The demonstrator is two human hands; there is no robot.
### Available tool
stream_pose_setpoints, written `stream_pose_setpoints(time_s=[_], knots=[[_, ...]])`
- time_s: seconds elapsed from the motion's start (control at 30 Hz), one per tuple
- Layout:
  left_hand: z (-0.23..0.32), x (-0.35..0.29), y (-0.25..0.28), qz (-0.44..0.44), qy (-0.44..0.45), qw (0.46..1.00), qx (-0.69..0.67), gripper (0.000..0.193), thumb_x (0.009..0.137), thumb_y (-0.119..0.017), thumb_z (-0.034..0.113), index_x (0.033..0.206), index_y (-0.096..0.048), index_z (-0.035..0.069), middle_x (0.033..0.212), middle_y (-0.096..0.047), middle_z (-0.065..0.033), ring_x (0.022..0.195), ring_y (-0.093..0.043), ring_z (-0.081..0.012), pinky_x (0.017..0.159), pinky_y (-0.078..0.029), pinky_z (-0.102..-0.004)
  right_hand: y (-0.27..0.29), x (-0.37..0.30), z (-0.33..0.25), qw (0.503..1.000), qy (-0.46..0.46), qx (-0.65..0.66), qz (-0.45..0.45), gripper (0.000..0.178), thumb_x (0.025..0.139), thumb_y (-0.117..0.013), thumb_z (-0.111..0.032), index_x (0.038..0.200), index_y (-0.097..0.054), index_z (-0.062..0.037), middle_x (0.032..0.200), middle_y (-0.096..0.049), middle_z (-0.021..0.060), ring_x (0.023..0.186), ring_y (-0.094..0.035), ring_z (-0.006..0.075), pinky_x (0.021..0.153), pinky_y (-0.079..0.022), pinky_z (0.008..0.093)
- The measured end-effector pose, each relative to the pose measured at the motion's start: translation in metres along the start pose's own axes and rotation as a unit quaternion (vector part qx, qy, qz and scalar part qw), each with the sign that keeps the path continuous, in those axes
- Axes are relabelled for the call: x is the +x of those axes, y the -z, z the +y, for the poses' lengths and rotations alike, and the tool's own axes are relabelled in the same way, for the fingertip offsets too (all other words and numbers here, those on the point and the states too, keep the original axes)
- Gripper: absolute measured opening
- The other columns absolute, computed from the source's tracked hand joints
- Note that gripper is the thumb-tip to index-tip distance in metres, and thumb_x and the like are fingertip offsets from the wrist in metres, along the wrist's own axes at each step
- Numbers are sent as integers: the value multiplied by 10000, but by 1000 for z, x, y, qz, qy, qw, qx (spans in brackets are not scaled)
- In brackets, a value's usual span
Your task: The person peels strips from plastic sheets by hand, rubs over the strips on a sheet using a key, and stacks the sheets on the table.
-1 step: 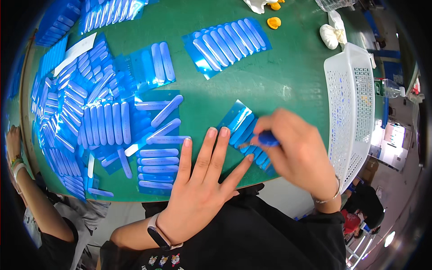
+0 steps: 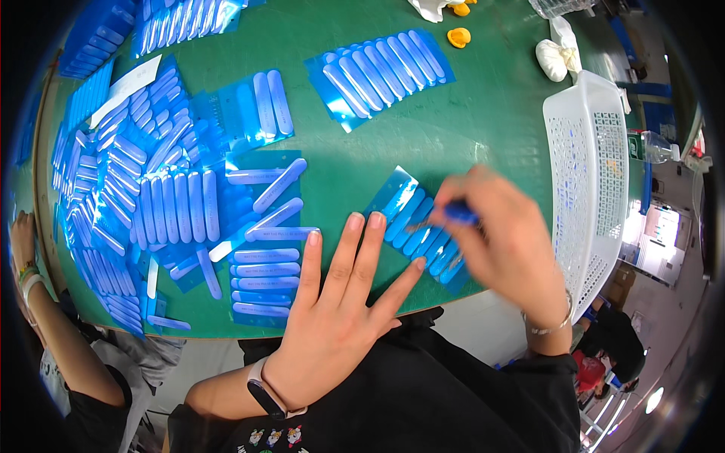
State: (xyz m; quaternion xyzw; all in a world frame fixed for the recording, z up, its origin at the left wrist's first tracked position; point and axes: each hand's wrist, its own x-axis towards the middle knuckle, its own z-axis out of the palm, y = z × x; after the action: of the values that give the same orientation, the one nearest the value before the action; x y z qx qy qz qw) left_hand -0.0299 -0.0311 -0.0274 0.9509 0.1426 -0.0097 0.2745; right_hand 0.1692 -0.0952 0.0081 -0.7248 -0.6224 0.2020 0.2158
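Note:
My left hand (image 2: pixel 332 309) lies flat with its fingers spread. Its fingertips rest at the near-left edge of a blue film sheet (image 2: pixel 399 183) that carries a row of rounded blue strips. One fingertip touches the end of a loose strip (image 2: pixel 272 234) to the left. Over the sheet, my right hand (image 2: pixel 513 241) is closed around a blue-handled tool (image 2: pixel 459 212). A thin, blurred shaft points from it at the strips; I cannot make out its exact kind. My fingers hide part of the handle.
At the left, blue strips on film lie in a large pile (image 2: pixel 121 174). Another filled sheet (image 2: pixel 385 72) lies at the far middle. A white perforated basket (image 2: pixel 570 181) stands at the right table edge. A yellow piece (image 2: pixel 459 38) lies far off. A co-worker's arm (image 2: pixel 72 340) shows at left.
My right hand has shifted slightly up and to the right with the tool, uncovering more of the strips. My left hand stays in place.

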Motion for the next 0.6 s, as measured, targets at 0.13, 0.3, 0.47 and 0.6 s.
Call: stream_pose_setpoints(time_s=[0.13, 0.3, 0.47, 0.6], knots=[[-3, 1, -2, 4, -4, 1000, -6, 806, 643, -780, 395, 1382, -485, 269, 1492, -258, -285, 1391, -268, -416, 1101, -198, -601, 9, 5, 8, 996, -60, -47, 50, 182, 764, -671, 55, 897, -565, -11, 805, -567, 117, 673, -575, 266, 600, -446, 327], [-1, 1, -3, 9, 2, 1000, -6, 803, 639, -780, 391, 1377, -489, 267, 1493, -257, -283, 1394, -264, -412, 1104, -192, -603, -2, 8, -4, 1000, -26, -7, 12, 173, 779, -657, 54, 912, -563, -7, 805, -566, 105, 662, -571, 252, 583, -442, 329], [-2, 3, -2, 11, 4, 1000, -13, 798, 639, -780, 389, 1374, -493, 264, 1495, -257, -278, 1395, -265, -409, 1105, -191, -602, 1, 12, 2, 998, -38, -26, 46, 194, 763, -675, 47, 914, -565, -6, 785, -557, 118, 667, -574, 272, 580, -442, 342], [-2, 2, -3, 13, 3, 1000, -6, 802, 637, -780, 388, 1375, -492, 262, 1492, -266, -276, 1390, -275, -408, 1107, -189, -601, -2, 11, 4, 1000, 14, 3, -18, 163, 788, -659, 29, 914, -566, -11, 802, -581, 117, 690, -594, 267, 602, -458, 330]])
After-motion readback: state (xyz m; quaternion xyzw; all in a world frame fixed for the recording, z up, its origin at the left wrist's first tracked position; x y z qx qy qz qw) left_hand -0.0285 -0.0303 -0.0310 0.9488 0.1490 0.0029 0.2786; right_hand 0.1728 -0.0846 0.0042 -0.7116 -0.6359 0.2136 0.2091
